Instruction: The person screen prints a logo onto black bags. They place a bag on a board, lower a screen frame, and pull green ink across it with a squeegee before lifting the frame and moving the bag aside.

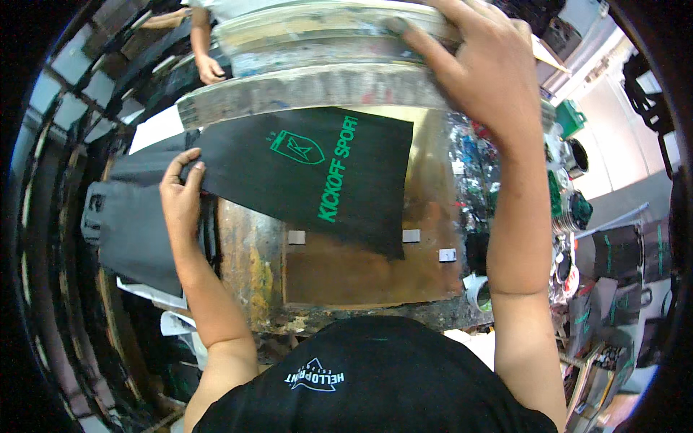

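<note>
Black cloth [303, 173] in left grip [180, 189]

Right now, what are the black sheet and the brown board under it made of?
The black sheet looks like soft matte fabric: it bends where the left hand pinches it. The brown board looks like worn, stained wood, though its sheen leaves that unsure.

Another person's hand [210, 70] beyond the table's far left corner, grey cloth stack [133, 224] off its left edge, tape roll [478, 292] by its near right corner, white tabs [411, 236] on the brown board [346, 270].
</note>
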The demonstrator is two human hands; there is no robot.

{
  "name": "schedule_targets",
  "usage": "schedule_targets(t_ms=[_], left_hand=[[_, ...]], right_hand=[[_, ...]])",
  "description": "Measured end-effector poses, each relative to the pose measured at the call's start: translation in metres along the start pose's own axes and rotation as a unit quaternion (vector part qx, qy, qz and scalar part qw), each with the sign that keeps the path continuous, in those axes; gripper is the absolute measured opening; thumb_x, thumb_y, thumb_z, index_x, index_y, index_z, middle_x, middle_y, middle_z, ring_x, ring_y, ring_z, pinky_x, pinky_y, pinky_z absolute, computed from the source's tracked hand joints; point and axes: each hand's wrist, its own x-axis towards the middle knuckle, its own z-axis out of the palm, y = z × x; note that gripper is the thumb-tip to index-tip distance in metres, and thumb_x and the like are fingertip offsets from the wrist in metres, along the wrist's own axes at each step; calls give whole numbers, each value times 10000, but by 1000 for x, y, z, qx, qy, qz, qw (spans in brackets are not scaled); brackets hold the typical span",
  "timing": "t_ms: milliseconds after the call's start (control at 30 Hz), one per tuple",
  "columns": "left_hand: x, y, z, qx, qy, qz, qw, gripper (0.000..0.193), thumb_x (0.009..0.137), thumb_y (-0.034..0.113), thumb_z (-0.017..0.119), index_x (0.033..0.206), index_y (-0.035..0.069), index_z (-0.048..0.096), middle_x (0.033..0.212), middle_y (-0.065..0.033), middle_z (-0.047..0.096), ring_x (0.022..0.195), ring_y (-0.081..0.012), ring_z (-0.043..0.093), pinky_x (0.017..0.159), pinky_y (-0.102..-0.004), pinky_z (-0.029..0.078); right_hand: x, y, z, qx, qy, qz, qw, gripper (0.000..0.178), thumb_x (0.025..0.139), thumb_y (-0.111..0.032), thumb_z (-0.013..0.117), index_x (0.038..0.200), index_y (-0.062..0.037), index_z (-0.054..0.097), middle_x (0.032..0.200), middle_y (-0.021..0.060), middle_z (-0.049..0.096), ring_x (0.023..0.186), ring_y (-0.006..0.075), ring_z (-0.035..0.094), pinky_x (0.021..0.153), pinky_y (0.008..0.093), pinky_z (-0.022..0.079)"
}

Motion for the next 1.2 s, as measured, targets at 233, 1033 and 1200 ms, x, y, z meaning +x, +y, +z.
schedule_targets(t_ms=[233, 1033, 1200], left_hand=[[31, -56, -121, 50, 71, -79, 993, 315, 928, 77, 713, 1240, 47, 741, 1162, -45, 714, 995, -135, 623, 860, -272, 489], [-146, -89, -139, 487, 19, -109, 867, 579, 951, 422, 710, 1414, 83, 633, 1488, -268, 549, 1377, -419, 534, 1133, -479, 443], [-123, -74, -147, 480, 16, -54, 876, 322, 1035, 291, 582, 1224, 74, 726, 1139, -205, 738, 1039, -390, 709, 900, -482, 558]], right_hand=[[-10, 15, 12, -70, 58, -75, 993, 464, 951, -450, 659, 1232, -83, 699, 1050, 181, 711, 993, 373, 652, 899, 467, 444], [-15, 30, 21, -86, 39, -59, 994, 475, 994, -442, 638, 1289, -72, 678, 1121, 194, 692, 1081, 378, 644, 991, 448, 442], [-23, 29, 20, -73, 33, -62, 995, 450, 981, -420, 655, 1275, -82, 688, 1081, 195, 689, 1045, 372, 640, 984, 451, 440]])
